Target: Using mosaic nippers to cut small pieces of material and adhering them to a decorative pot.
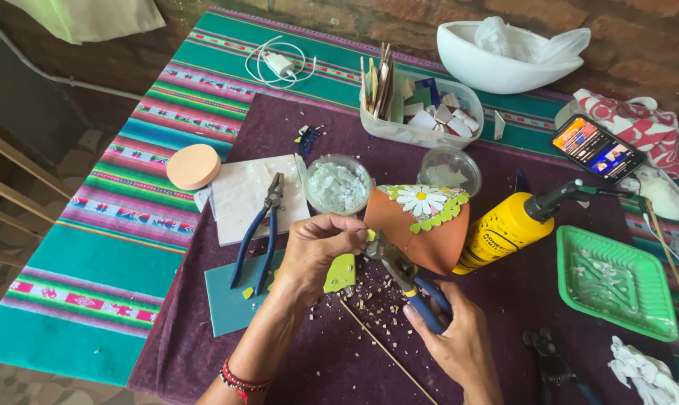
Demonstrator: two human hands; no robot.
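- Left hand (313, 251) pinching lime-green tile piece (340, 274) above crumb-strewn purple worktop (519, 300).
- Right hand (452, 341) gripping blue-handled nippers (403, 274), jaws at tile's edge.
- Terracotta pot (422, 225) with daisy mosaic just behind.

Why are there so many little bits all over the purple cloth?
Pale crumbs lie scattered under the hands, beside the green tile piece in the left hand. The right hand holds blue-handled nippers there. The clay pot lies tipped over.
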